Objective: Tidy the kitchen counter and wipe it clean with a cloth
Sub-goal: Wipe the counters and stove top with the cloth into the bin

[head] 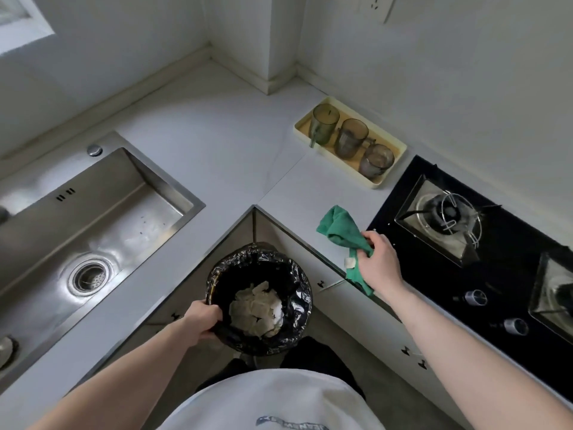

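A green cloth (339,231) lies bunched at the front edge of the white counter (223,141), and my right hand (378,263) grips its near end, which hangs over the edge. My left hand (203,319) holds the rim of a round bin lined with a black bag (297,290), below the counter's inner corner. Crumpled pale paper scraps (257,308) lie inside the bin.
A steel sink (77,225) takes up the left counter. A yellow tray (400,148) with three tinted glass mugs stands at the back right. A black gas hob (465,243) with two burners and knobs lies right of the cloth.
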Motion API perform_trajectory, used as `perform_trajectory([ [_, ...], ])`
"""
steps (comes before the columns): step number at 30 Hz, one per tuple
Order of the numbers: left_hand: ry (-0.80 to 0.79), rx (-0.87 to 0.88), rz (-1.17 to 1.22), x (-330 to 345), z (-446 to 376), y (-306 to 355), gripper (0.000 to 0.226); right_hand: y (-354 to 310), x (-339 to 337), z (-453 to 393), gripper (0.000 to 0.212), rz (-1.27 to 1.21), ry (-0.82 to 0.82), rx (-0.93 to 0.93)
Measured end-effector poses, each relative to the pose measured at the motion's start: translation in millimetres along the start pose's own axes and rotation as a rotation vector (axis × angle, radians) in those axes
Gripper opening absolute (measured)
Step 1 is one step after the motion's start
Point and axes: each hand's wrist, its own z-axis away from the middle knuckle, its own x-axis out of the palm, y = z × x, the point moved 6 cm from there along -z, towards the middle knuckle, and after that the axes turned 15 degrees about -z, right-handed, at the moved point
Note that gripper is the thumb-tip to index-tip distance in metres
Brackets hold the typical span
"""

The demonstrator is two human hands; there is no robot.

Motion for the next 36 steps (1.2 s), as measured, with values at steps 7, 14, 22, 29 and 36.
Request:
perform_trajectory([
  [7,-0.009,-0.010,-0.004,25.0,3.8,22.7,0.020,27.3,-43.0,-69.2,0.039,0.193,0.046,0.033],
  [14,0.002,-0.036,-0.012,48.6,-1.0,27.6,0.024,36.4,-15.4,-118.4,0.046,0.298,-0.094,0.061],
  [22,0.067,-0.078,0.086,67.6,-6.5,27.1,0.021,50.9,17.0,-126.9,0.064,0.461,-0.276,0.069],
  [29,0.101,-0.098,0.093,82.4,1.7,28.5,0.015,48.4,27.2,-122.9,0.062,0.460,-0.310,-0.002],
  [36,0.098,-0.120,0.140,99.0,9.8,26.0,0.017,36.7,64.1,-77.8,0.051,0.318,-0.447,-0.057],
])
